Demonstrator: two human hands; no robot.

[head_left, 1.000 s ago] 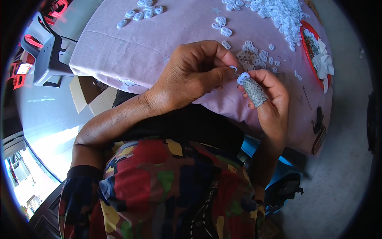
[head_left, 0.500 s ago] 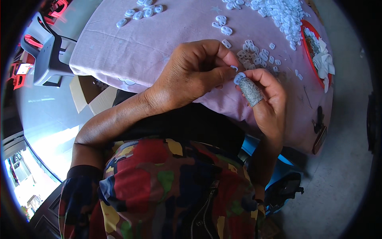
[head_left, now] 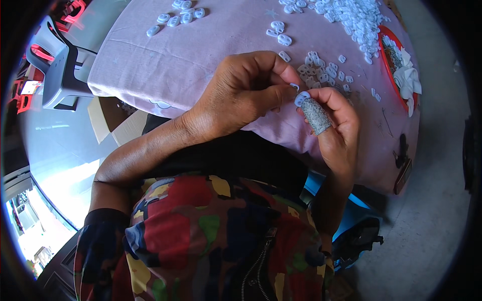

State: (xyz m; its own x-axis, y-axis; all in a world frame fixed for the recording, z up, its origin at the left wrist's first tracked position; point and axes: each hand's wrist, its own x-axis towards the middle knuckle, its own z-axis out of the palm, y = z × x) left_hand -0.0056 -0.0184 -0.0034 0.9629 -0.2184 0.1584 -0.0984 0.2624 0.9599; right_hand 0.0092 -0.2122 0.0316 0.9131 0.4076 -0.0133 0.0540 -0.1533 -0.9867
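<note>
My left hand (head_left: 243, 95) is closed, thumb and forefinger pinching a small thin white piece (head_left: 294, 87) whose shape I cannot make out fully. Against it, my right hand (head_left: 340, 123) grips a small white oval plastic piece with holes (head_left: 302, 98) between thumb and forefinger. A grey speckled sleeve (head_left: 317, 116) wraps the right thumb. Just beyond my fingertips lies a loose group of similar small white pieces (head_left: 331, 71) on the pink tablecloth (head_left: 211, 55).
A large heap of white pieces (head_left: 359, 25) covers the far right of the table. Beside it is a red tray (head_left: 385, 57) with a white cloth (head_left: 407, 80). Keys (head_left: 400, 150) lie near the right edge. An open cardboard box (head_left: 103, 120) and grey chair (head_left: 63, 65) stand left.
Both hands keep nearly the same pose, fingertips together at the small pieces. The view has shifted very slightly; nothing has been let go.
</note>
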